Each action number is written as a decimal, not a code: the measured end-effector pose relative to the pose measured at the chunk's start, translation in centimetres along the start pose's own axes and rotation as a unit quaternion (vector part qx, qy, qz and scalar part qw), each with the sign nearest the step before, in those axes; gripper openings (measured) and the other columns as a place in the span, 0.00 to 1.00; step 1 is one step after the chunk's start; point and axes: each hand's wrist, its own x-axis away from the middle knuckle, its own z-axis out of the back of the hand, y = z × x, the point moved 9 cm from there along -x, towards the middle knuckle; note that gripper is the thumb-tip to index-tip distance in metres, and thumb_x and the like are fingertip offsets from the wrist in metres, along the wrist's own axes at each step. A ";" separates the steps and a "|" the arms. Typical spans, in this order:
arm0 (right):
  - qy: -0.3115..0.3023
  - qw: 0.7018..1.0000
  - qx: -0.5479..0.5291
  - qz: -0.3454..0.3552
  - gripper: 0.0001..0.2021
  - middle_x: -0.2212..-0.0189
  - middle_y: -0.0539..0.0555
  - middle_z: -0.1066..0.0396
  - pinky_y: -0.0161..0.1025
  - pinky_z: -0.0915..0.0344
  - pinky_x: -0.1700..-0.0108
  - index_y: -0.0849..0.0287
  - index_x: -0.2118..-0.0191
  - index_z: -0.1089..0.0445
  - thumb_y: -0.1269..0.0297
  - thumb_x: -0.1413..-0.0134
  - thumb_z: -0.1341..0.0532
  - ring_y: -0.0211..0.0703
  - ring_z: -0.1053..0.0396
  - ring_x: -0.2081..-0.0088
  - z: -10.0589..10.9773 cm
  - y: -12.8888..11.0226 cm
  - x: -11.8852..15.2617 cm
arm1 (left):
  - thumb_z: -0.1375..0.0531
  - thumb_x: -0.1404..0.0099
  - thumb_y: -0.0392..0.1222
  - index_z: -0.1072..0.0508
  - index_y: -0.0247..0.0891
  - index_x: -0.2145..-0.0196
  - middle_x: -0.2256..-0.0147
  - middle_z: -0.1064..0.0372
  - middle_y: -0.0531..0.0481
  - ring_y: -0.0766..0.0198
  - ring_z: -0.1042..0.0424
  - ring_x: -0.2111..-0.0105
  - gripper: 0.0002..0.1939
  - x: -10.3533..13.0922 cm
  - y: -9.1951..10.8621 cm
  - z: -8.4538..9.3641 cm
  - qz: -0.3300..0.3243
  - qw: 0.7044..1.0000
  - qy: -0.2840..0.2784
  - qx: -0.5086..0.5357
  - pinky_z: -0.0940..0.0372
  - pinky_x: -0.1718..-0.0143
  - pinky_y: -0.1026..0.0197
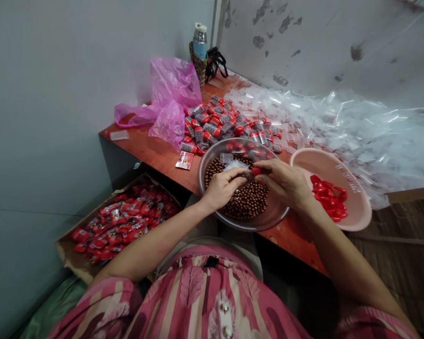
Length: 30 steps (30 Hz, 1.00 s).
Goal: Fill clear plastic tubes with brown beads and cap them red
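Over one bowl (202,181), I see left hand (222,189) pinching one container (248,176); right hand (286,181), one red cap (256,171); lettering (349,178) on one basin (362,207) blurred.

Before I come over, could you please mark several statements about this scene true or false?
1. The left hand and right hand come together over the round bowl. True.
2. The round bowl holds white beads. False: brown balls lie in it.
3. The pink basin contains loose red pieces. True.
4. The pink basin stands left of the round bowl. False: it stands to the right.
5. A cardboard box of red packs sits lower than the tabletop. True.
6. The right hand grips something blue. False: the small item at its fingertips is red.
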 end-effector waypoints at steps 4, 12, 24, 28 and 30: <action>-0.018 0.997 0.051 0.062 0.09 0.65 0.55 0.25 0.39 0.30 0.61 0.55 0.54 0.30 0.63 0.38 0.42 0.43 0.27 0.64 -1.1 -1.6 0.0 | 0.40 0.37 0.39 0.20 0.41 0.58 0.59 0.20 0.50 0.58 0.22 0.59 0.12 0.4 1.0 0.5 -0.019 0.998 0.032 -0.057 0.32 0.52 0.59; -0.024 0.987 0.095 0.131 0.09 0.66 0.57 0.29 0.37 0.31 0.64 0.59 0.52 0.33 0.69 0.36 0.44 0.43 0.29 0.65 -2.2 -2.8 1.3 | 0.42 0.35 0.36 0.20 0.37 0.57 0.60 0.20 0.45 0.58 0.21 0.62 0.12 1.3 2.5 0.1 -0.097 0.985 0.027 -0.142 0.30 0.57 0.60; 0.021 0.955 -0.272 -0.114 0.20 0.59 0.55 0.23 0.43 0.27 0.57 0.51 0.47 0.30 0.56 0.45 0.34 0.45 0.24 0.60 -1.9 2.1 0.8 | 0.38 0.39 0.42 0.20 0.38 0.58 0.58 0.21 0.48 0.58 0.23 0.58 0.13 0.0 -0.3 0.6 0.034 0.994 0.032 0.095 0.29 0.54 0.57; 0.036 0.855 -0.471 -0.214 0.23 0.55 0.53 0.23 0.44 0.27 0.55 0.47 0.49 0.29 0.56 0.52 0.29 0.45 0.24 0.59 -3.0 4.6 2.7 | 0.35 0.42 0.47 0.22 0.38 0.54 0.55 0.22 0.46 0.56 0.23 0.59 0.19 -0.1 -1.9 0.0 0.103 0.963 0.026 0.247 0.26 0.61 0.55; 0.057 0.833 -0.494 -0.241 0.18 0.65 0.51 0.22 0.43 0.27 0.58 0.50 0.56 0.25 0.56 0.55 0.28 0.43 0.24 0.66 -3.4 5.6 3.5 | 0.35 0.42 0.46 0.21 0.38 0.56 0.57 0.21 0.47 0.56 0.23 0.59 0.17 -0.1 -1.6 -0.1 0.091 0.973 0.019 0.212 0.26 0.58 0.55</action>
